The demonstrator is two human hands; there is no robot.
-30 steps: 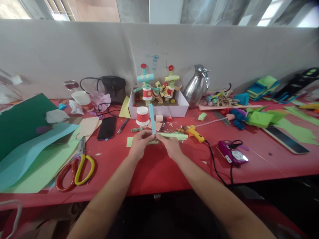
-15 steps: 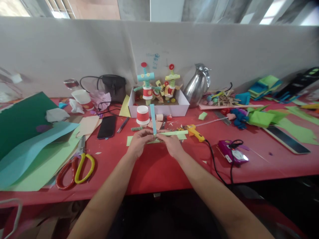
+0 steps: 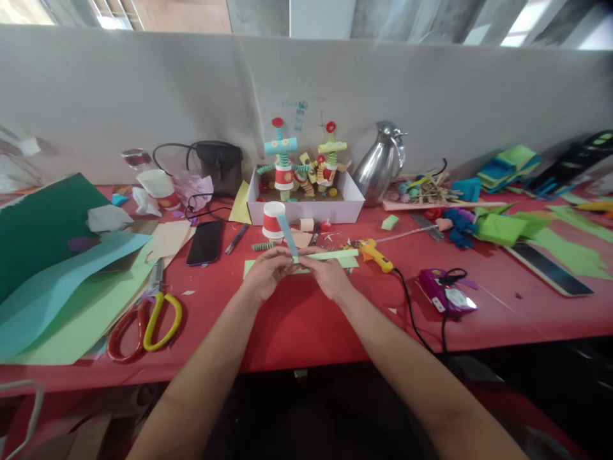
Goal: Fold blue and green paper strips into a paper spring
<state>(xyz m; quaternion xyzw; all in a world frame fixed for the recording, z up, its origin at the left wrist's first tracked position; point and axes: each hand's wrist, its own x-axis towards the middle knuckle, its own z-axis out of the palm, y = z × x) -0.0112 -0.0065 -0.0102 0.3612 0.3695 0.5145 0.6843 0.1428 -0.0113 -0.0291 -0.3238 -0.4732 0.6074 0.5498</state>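
Observation:
My left hand [image 3: 269, 271] and my right hand [image 3: 329, 273] meet over the middle of the red table, fingertips pinched together at the joint of two paper strips. From that joint the blue paper strip [image 3: 287, 236] rises, leaning to the left. The pale green paper strip [image 3: 338, 255] runs out to the right past my right fingers. Beneath both hands lies a light green piece of paper [image 3: 249, 269], mostly covered. Behind them stand a red and white paper cup [image 3: 274, 222] and a small green paper spring [image 3: 263, 246]. The exact crossing of the strips is hidden by my fingers.
A yellow glue gun [image 3: 376, 255] with a black cord lies right of my hands. Scissors [image 3: 151, 319], a phone [image 3: 205, 243] and paper sheets [image 3: 71, 287] are at left. A white box [image 3: 306, 214] with paper-cup figures and a steel jug [image 3: 380, 165] stand behind.
The blue strip has tipped from nearly upright to a leftward lean. Both hands stay at almost the same spot, still pinching the strips.

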